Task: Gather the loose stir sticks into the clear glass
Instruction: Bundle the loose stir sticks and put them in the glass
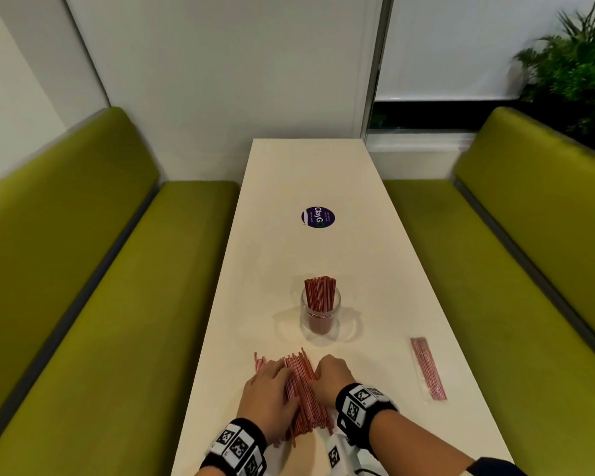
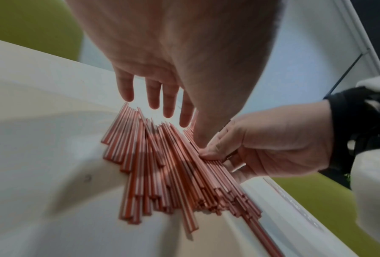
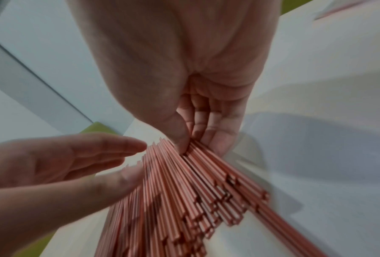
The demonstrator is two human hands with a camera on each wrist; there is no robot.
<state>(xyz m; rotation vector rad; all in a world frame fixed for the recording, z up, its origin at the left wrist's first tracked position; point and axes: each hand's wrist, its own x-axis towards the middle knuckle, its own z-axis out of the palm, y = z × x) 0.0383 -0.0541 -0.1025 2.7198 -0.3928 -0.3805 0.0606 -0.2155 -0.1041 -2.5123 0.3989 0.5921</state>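
Note:
A fan of loose red-and-white stir sticks (image 1: 301,393) lies on the white table (image 1: 323,173) near its front edge. My left hand (image 1: 272,386) lies over the pile's left side with straight, spread fingers (image 2: 169,107), thumb touching the sticks (image 2: 162,165). My right hand (image 1: 332,374) is at the pile's right side. Its thumb and curled fingers (image 3: 206,125) pinch a bunch of the sticks (image 3: 173,191). Beyond the pile stands the clear glass (image 1: 320,321), upright, with a bundle of sticks in it.
A clear packet of more sticks (image 1: 428,369) lies to the right of my hands. A round purple sticker (image 1: 318,217) sits farther up the table. Green benches (image 1: 117,286) flank both long sides, and a wall closes the far end.

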